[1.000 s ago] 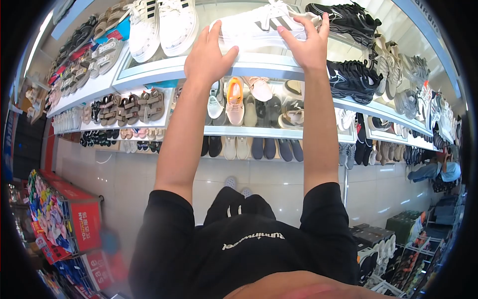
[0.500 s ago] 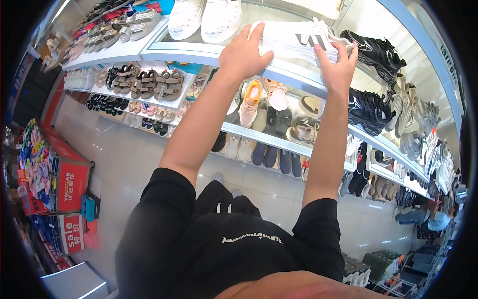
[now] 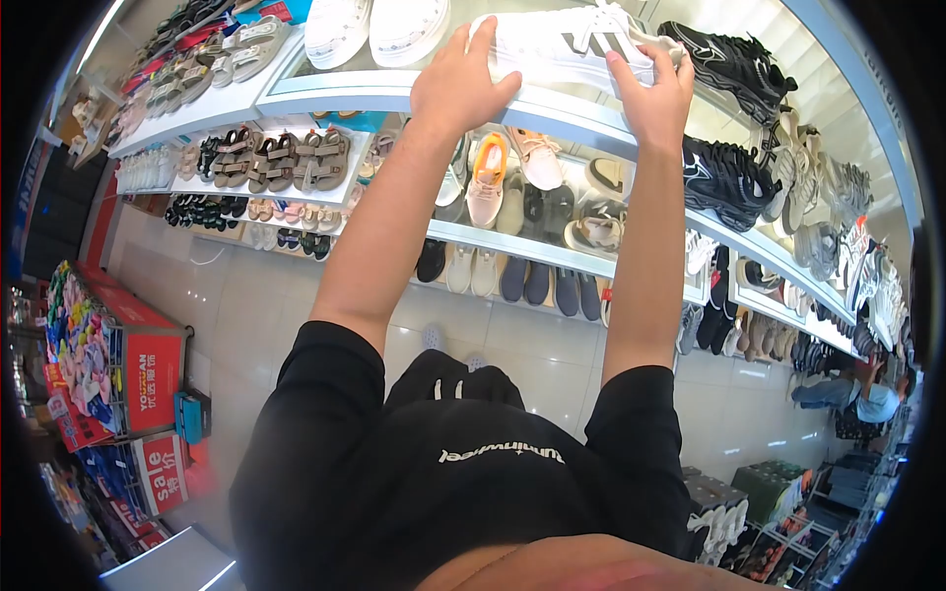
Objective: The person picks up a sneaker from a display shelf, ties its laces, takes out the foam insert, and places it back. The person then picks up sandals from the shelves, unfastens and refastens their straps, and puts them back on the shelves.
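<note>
A white shoe with dark stripes [image 3: 552,47] lies sideways on the top shelf [image 3: 394,87], close to its front edge. My left hand [image 3: 465,84] grips its toe end, with the thumb low near the shelf edge. My right hand [image 3: 652,91] holds the heel end, thumb on the striped side and fingers at the collar. Left of it stands a pair of white shoes [image 3: 409,30]. Black sneakers [image 3: 729,69] sit just right of my right hand.
Lower shelves hold an orange-lined shoe [image 3: 487,182], sandals [image 3: 320,163] and dark slip-ons [image 3: 524,280]. A red bin [image 3: 153,379] of colourful goods stands at the left. Another person [image 3: 872,399] is far off at the right. Shoe racks [image 3: 714,507] are at the lower right.
The view has shifted and tilted, so shelves and hands appear moved right and slightly turned compared with a second ago. Both hands keep their hold on the white shoe.
</note>
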Available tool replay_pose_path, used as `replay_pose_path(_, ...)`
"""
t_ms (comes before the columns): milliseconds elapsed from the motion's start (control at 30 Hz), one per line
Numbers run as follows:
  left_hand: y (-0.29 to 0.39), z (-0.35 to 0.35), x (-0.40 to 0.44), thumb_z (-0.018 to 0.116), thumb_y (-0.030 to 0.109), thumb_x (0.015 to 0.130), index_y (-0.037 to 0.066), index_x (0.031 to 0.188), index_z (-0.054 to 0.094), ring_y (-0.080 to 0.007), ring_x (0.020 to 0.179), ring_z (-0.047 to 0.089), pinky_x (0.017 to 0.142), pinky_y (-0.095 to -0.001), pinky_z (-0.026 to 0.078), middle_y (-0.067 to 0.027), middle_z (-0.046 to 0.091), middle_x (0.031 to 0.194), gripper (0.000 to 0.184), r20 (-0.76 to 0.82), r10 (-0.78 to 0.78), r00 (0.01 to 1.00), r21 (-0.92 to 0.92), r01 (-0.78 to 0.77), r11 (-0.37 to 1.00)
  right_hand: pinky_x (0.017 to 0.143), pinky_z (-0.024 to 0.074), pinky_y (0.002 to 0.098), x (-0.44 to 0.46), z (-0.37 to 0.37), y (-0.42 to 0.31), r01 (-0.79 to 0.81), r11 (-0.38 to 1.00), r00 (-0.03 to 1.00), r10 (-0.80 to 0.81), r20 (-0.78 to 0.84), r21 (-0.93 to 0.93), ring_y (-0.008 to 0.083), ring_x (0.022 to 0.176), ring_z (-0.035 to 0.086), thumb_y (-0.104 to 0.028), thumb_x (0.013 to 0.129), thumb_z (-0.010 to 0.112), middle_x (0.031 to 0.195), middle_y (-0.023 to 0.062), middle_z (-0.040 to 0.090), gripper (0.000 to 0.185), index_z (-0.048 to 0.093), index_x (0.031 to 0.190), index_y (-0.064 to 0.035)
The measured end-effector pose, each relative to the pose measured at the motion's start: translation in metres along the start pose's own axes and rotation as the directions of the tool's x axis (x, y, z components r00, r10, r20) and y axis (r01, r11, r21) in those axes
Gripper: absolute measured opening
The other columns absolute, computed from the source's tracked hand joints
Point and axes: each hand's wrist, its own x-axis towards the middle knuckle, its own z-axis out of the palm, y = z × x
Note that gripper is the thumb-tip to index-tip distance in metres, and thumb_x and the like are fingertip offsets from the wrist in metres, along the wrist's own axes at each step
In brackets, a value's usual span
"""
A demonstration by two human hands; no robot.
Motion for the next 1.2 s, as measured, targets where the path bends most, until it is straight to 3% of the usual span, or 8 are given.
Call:
replay_pose_path(167,0.011,-0.019,-0.004,0.072,0.033,0.087,0.005,0.144,0.052,-0.0369,0.133,0.053,0.109,-0.0464,0.045,-0.0226,0.058,0.14,0.067,-0.077,0.031,0.997,-0.145,-0.042,0.989,0.112,0.0391,0.0467,0.0,0.001,0.003,0.022,1.0,1.0,-0.022,-0.015,-0.007,0.0425,0.139,0.043,-0.049,0.077,0.084,0.149,0.0296,0.042,0.054,0.073,0.117,-0.0128)
replay_pose_path(267,0.006,-0.016,0.002,0.068,0.043,0.082,0.007,0.152,0.038,-0.0411,0.133,0.05,0.109,-0.0489,0.044,-0.0246,0.051,0.144,0.084,0.033,0.024,0.999,-0.101,-0.02,0.995,0.109,0.0423,0.0429,0.0,0.0,0.003,-0.003,1.0,1.0,0.003,-0.007,-0.004,0.0381,0.135,0.049,-0.05,0.077,0.084,0.147,0.0254,0.044,0.059,0.072,0.119,-0.0097)
replay_pose_path(567,0.003,-0.015,-0.001,0.068,0.042,0.085,0.006,0.152,0.04,-0.0388,0.133,0.051,0.109,-0.0475,0.044,-0.0226,0.053,0.143,0.081,-0.003,0.042,0.999,-0.101,-0.042,0.994,0.106,0.044,0.0414,0.001,-0.003,-0.004,-0.015,0.999,1.0,0.014,0.015,0.046,0.0349,0.127,0.054,-0.049,0.078,0.084,0.141,0.0228,0.048,0.056,0.073,0.117,-0.0104)
replay_pose_path(667,0.003,-0.017,-0.001,0.067,0.042,0.085,0.006,0.152,0.04,-0.0384,0.133,0.051,0.11,-0.047,0.044,-0.0221,0.053,0.143,0.081,0.016,0.044,0.999,-0.111,-0.042,0.993,0.098,0.0498,0.0414,-0.005,-0.004,-0.022,0.142,0.986,0.984,-0.15,-0.092,-0.081,0.0335,0.113,0.062,-0.017,0.081,0.083,0.118,0.0207,0.062,0.033,0.07,0.107,-0.0013)
replay_pose_path(867,0.006,-0.019,-0.002,0.067,0.042,0.085,0.006,0.152,0.04,-0.0382,0.134,0.05,0.111,-0.0466,0.042,-0.0224,0.054,0.143,0.081,0.012,0.034,0.999,-0.117,-0.033,0.993,0.106,0.0432,0.044,-0.004,-0.003,-0.019,0.067,0.997,0.995,-0.065,-0.074,0.025,0.0405,0.126,0.053,-0.023,0.078,0.085,0.13,0.0251,0.054,0.041,0.071,0.11,-0.0023)
replay_pose_path(967,0.003,-0.016,-0.002,0.067,0.042,0.085,0.005,0.152,0.04,-0.0384,0.135,0.05,0.112,-0.0466,0.042,-0.023,0.053,0.144,0.081,-0.012,0.052,0.999,-0.113,-0.053,0.992,0.099,0.0487,0.0438,-0.002,-0.001,-0.019,0.114,0.993,0.987,-0.11,-0.114,0.028,0.0382,0.116,0.061,-0.022,0.077,0.084,0.119,0.0241,0.062,0.04,0.071,0.11,-0.0033)
replay_pose_path(1067,-0.001,-0.012,0.001,0.065,0.043,0.086,0.004,0.153,0.037,-0.0395,0.138,0.046,0.114,-0.0475,0.04,-0.0241,0.048,0.15,0.083,0.006,0.055,0.998,-0.073,-0.055,0.996,0.107,0.0435,0.0408,0.002,0.0,0.001,-0.008,1.0,0.998,0.007,-0.056,-0.013,0.0353,0.126,0.055,-0.047,0.079,0.084,0.142,0.0233,0.048,0.051,0.075,0.115,-0.0113)
replay_pose_path(1200,0.0,-0.002,-0.001,0.07,0.041,0.084,0.01,0.149,0.045,-0.0314,0.132,0.055,0.107,-0.0436,0.047,-0.0182,0.054,0.145,0.077,-0.133,0.088,0.987,-0.045,-0.095,0.994,0.107,0.0435,0.0396,0.001,0.001,0.006,0.007,0.999,0.999,-0.004,-0.054,0.051,0.0353,0.127,0.055,-0.045,0.08,0.085,0.143,0.023,0.048,0.048,0.076,0.112,-0.0113)
